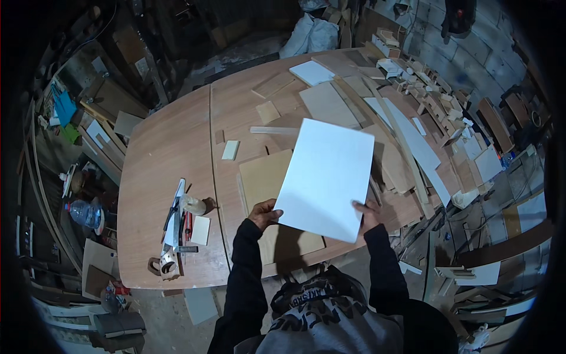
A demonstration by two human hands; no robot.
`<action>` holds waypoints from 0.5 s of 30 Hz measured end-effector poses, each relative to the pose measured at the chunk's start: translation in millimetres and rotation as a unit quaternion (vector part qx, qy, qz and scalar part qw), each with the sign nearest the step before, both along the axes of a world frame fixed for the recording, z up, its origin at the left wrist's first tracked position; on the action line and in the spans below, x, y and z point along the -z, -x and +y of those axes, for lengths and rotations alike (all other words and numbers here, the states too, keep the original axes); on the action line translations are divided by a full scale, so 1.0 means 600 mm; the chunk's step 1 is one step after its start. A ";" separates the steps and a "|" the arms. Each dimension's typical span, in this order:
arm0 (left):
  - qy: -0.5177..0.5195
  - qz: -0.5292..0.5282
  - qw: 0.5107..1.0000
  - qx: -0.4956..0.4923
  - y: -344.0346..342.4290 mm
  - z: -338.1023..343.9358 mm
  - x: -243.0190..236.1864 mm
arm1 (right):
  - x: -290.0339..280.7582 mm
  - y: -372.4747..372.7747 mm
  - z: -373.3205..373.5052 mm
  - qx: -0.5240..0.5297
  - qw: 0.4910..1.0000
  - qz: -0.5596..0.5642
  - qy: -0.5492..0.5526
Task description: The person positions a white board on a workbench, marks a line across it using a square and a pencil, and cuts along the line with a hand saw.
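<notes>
Between both hands I hold a white rectangular panel (327, 177), raised and slightly tilted over the front of the wooden table (165, 135). My left hand (265, 215) grips its lower left corner, thumb on top of the white face. At its right edge, near the lower right corner, my right hand (368, 215) is closed on it, thumb also on the face. Fingers under the panel are hidden. Beneath and to the left of it lies a tan board (262, 177), partly covered by the panel and its shadow.
Left on the table lie a handsaw (175, 212), a tape roll (169, 265) and a small white block (200, 230). Boards and strips (330, 103) spread over the far right, beside many small wooden pieces (433, 103). A water bottle (85, 213) stands off the left edge.
</notes>
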State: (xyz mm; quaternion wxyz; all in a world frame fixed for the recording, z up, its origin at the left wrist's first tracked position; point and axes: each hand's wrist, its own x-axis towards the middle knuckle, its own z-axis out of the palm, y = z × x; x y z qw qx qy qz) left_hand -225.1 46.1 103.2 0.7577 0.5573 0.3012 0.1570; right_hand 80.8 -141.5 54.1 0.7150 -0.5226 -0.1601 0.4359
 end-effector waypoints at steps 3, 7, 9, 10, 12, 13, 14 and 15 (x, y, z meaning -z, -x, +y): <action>0.029 -0.009 0.994 -0.103 0.051 -0.004 0.007 | -0.015 0.114 0.001 -0.039 0.986 0.164 0.016; 0.165 -0.013 0.914 -0.371 0.077 -0.022 0.038 | 0.029 0.229 0.012 -0.008 0.969 0.243 0.054; 0.140 0.032 0.902 -0.407 0.079 -0.032 0.088 | 0.055 0.279 0.019 -0.001 0.967 0.250 0.039; 0.087 0.015 0.897 -0.434 0.087 -0.033 0.130 | 0.047 0.309 0.027 0.010 0.971 0.237 0.041; 0.015 0.027 0.882 -0.470 0.093 -0.032 0.160 | 0.025 0.329 0.017 0.028 0.973 0.223 0.048; 0.015 0.028 0.884 -0.467 0.093 -0.027 0.161 | 0.009 0.321 0.014 -0.036 0.979 0.155 0.127; -0.021 0.046 0.877 -0.479 0.094 -0.022 0.163 | 0.003 0.310 0.008 -0.100 0.970 0.086 0.205; -0.057 0.062 0.868 -0.490 0.096 -0.018 0.165 | 0.013 0.291 0.000 -0.096 0.970 0.086 0.205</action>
